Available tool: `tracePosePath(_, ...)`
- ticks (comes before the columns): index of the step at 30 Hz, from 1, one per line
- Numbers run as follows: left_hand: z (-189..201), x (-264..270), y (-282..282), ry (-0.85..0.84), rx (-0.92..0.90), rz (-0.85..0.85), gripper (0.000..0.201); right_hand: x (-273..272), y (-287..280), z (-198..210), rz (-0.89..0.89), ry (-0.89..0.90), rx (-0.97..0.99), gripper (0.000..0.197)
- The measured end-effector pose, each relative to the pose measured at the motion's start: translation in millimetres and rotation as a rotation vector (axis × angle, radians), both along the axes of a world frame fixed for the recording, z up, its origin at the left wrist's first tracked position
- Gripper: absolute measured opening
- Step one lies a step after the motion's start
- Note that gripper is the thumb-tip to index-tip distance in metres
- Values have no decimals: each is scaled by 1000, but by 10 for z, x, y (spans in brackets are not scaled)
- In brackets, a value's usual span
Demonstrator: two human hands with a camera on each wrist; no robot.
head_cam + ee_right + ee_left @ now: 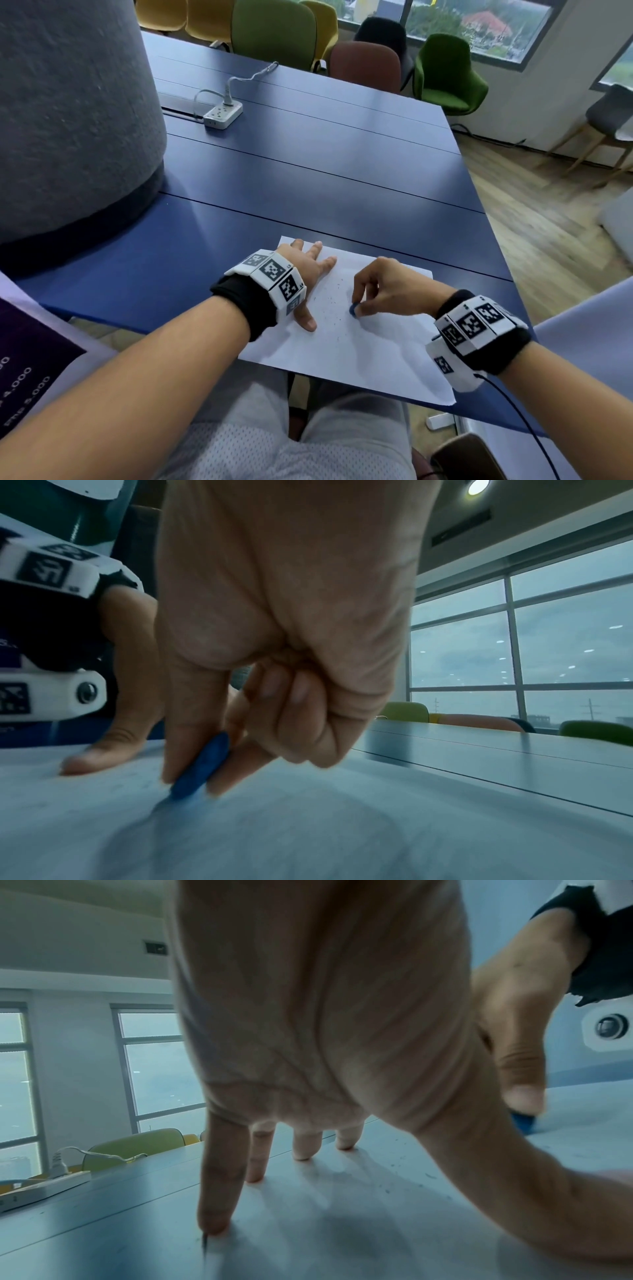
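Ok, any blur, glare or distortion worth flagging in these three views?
Head view: sharp, wide-angle bowing, soft sheen on the blue table. Left wrist view: hazy bluish cast, left hand soft, its shadows fall on the paper. Right wrist view: motion blur on the blue eraser and fingers; ceiling lamp flares.

- The eraser is small, blue and flat, with a rounded edge. It stands tilted on its edge with its lower tip touching the paper, pinched between the thumb and fingers of the right hand.
- The paper is a plain white sheet lying flat and askew on the blue tabletop. Its near corner juts over the front edge. Small dark crumbs speckle its middle, just left of the eraser. The left hand presses on its far left part with fingers spread.
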State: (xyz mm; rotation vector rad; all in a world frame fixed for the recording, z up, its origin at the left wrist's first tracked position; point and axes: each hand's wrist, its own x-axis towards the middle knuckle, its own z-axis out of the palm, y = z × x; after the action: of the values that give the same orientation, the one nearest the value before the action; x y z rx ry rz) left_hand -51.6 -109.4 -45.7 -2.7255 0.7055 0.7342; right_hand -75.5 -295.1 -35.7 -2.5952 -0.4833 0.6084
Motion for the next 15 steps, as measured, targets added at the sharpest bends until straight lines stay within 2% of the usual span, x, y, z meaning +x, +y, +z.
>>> tracePosePath(4,12,1,0,1,2,3,135,-90,60,49,166,157,-121,9)
tracePosePath(8,3,11,-4,7,-2,4,135,-4,38,12,49,22,-42,10)
tracePosePath(12,2,14,-2,6,5,0,136,-43,88,43,160,169,-119,11)
tracePosePath(15,6,21,11,5,-2,-1,135,205,89,48,69,55,-100,9)
